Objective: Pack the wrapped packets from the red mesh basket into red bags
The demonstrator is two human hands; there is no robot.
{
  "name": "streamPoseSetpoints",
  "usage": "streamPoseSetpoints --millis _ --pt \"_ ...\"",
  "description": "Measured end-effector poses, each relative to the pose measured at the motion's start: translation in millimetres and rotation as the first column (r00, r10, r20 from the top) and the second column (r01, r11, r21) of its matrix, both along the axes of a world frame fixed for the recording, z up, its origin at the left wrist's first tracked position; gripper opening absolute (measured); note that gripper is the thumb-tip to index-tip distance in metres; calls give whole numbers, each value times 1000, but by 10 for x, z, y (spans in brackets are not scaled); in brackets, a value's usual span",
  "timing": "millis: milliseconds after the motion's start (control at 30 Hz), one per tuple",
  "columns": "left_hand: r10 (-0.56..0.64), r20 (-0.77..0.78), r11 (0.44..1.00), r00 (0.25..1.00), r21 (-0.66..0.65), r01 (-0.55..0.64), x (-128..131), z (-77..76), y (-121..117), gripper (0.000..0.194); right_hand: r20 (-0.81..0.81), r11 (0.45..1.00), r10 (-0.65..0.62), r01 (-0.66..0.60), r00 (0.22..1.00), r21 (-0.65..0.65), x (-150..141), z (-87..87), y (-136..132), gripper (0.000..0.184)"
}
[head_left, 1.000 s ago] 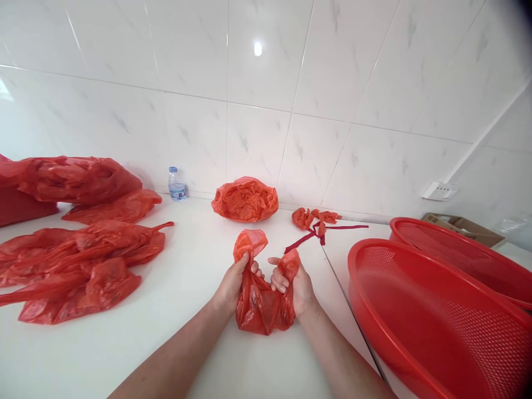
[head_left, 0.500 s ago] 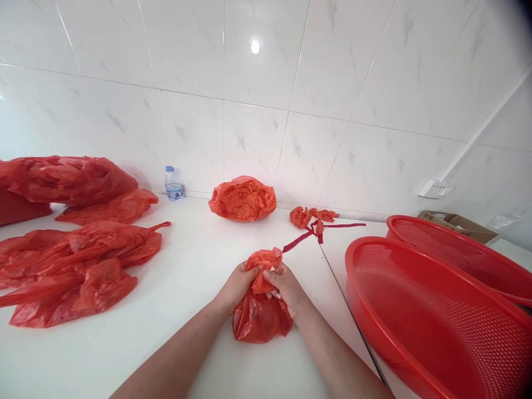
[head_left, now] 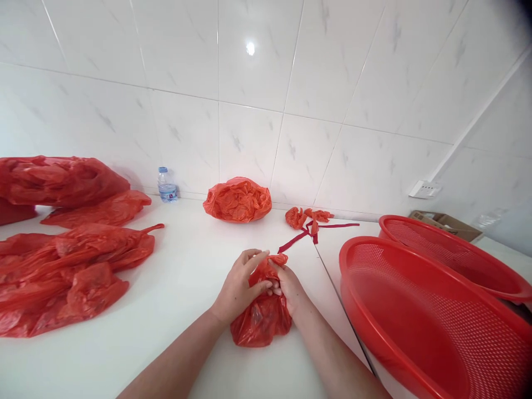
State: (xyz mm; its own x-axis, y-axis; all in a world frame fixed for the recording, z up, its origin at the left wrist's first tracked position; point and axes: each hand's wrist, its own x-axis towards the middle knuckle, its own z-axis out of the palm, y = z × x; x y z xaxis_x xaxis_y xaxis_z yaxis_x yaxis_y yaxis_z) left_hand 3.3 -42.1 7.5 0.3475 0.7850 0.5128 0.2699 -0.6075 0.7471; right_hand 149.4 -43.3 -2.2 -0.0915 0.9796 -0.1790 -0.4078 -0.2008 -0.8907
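Red bag [head_left: 262, 327] between partly curled hands [head_left: 240, 289]

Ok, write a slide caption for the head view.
Left hand and right hand at the bunched top of a red bag at a white table, red baskets to the right.

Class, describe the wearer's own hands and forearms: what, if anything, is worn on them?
The left hand and right hand are bare, without gloves. No ring shows on the visible fingers, though some are partly hidden. Neither wrist bears a watch or bracelet. The forearms are uncovered, with no sleeves in view.
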Motion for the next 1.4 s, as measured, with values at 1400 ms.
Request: streamPoseSetpoints --millis 1400 --pt "6 131 911 991 -410 49 7 27 -5 4 402 968 -135 33 906 249 151 -33 16 38"
